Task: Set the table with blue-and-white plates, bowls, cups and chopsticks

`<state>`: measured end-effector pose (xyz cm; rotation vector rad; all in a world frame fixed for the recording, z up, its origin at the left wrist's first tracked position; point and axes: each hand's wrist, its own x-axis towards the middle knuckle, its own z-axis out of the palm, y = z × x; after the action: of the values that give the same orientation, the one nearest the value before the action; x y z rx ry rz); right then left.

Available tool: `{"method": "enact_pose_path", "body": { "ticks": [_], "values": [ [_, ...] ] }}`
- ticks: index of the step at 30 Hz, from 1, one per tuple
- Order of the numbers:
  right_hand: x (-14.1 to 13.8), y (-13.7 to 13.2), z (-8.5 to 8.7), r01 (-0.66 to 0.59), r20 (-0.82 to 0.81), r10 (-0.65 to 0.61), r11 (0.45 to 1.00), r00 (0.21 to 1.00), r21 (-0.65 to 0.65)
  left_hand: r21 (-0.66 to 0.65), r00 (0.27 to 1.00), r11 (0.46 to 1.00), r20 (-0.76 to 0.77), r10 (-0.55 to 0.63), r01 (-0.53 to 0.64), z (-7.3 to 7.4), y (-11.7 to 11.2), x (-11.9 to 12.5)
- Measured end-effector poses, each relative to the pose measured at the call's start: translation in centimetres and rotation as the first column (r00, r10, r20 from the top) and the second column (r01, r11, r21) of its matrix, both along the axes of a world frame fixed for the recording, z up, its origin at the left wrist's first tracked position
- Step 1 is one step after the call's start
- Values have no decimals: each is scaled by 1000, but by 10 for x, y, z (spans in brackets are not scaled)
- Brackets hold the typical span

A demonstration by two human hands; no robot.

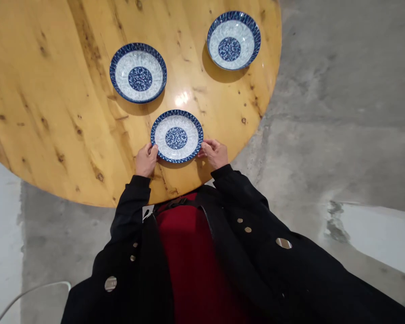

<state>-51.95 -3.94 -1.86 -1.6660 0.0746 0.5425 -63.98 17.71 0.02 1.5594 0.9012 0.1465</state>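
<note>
A blue-and-white patterned plate [176, 137] is between my two hands near the front edge of the round wooden table. My left hand [146, 159] grips its left rim, thumb on top and fingers beneath. On the opposite rim, my right hand [214, 153] pinches the plate, its fingers partly hidden under the edge. Whether the plate rests on the table or is slightly raised, I cannot tell. Beyond it to the left lies a second plate [138, 73] of the same pattern. A third, deeper-looking dish [234, 40] sits farther back on the right.
The round wooden table [54, 112] has a curved edge running close to my body and off to the right. Grey concrete floor [324, 112] surrounds it. A pale cable [37, 285] curves at the lower left.
</note>
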Motion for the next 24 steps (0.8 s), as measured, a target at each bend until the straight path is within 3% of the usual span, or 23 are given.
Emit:
{"method": "enact_pose_path", "body": {
  "ticks": [3,7,13,17,24],
  "values": [
    [-2,-27,2,88,-27,-88,996,996,12,-49,999,998,-18,32,-33,5,-4,-17],
    [-16,-85,2,232,-11,-232,973,973,-17,-14,984,986,-72,163,-164,7,-14,-49],
    [-74,-154,-13,354,-118,-366,929,923,-112,-11,977,983,-113,181,-184,10,-45,-73],
    [-103,-170,-19,298,-177,-309,950,934,-89,5,989,992,-77,128,-128,20,-71,-75],
    [-109,-171,-12,194,-182,-184,980,966,35,74,996,995,-46,71,-68,44,-118,-102]
  ]
}}
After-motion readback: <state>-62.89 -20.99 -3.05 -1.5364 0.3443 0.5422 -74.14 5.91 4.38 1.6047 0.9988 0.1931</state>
